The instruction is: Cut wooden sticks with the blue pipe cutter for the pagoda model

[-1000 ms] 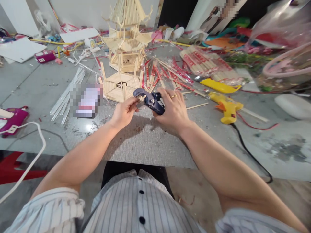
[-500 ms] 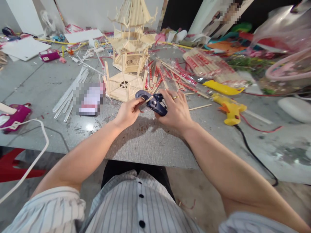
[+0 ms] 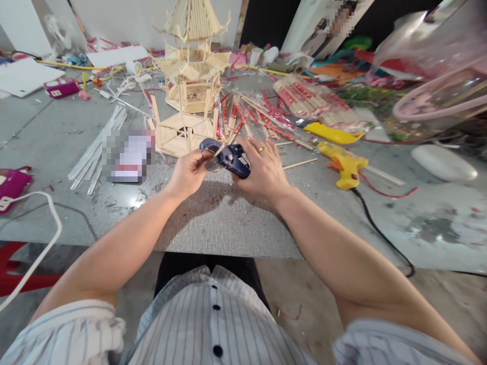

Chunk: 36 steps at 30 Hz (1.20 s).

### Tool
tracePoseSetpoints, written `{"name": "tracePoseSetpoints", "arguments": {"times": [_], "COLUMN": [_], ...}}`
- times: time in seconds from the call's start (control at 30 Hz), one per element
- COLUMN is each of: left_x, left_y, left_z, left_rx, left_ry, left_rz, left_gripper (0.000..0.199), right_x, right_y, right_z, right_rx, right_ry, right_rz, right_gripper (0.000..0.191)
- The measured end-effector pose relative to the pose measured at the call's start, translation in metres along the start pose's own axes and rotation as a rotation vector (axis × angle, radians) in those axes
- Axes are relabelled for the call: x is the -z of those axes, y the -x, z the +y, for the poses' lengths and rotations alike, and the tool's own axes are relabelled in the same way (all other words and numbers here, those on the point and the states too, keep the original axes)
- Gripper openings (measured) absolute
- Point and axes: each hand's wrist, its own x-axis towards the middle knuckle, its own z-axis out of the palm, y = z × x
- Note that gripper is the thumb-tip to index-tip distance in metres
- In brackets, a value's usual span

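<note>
Blue cutter point(image 3: 235, 161) in grip of right hand point(image 3: 264, 170), stick point(image 3: 220, 149) in pinch of left hand point(image 3: 187, 175), wrapper print point(image 3: 300, 90) illegible

Single head-worn view, from above the striped shirt point(image 3: 186, 324) at the near edge of the surface point(image 3: 228, 225), facing forward and down, close over the hands point(image 3: 262, 170), reaching toward the surface's far edge.

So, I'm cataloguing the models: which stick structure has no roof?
The low hexagonal base just beyond the left hand: only uprights rise from it, whereas the pagoda behind carries tiered roofs.
</note>
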Motion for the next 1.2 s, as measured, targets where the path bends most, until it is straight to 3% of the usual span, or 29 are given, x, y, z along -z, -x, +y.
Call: {"name": "tracePoseSetpoints", "arguments": {"times": [0.5,0.9,1.2], "left_x": [-0.0013,0.0029,0.0023], "left_y": [-0.0013,-0.0004,-0.0013], "left_z": [-0.0075,-0.0005,0.0004], "left_rx": [-0.047,-0.036,-0.033], "left_ry": [0.029,-0.025,0.002], "left_rz": [0.073,0.07,0.078], "left_gripper": [0.017,0.03,0.029], "right_x": [0.0032,0.0023,0.0035], "right_y": [0.0006,0.0031,0.0022], "right_z": [-0.0023,-0.0059,-0.0067], "right_rx": [-0.031,-0.141,-0.158], "right_ry": [-0.015,-0.006,-0.008], "right_rz": [0.014,-0.019,-0.057], "right_gripper": [0.054,0.052,0.053]}}
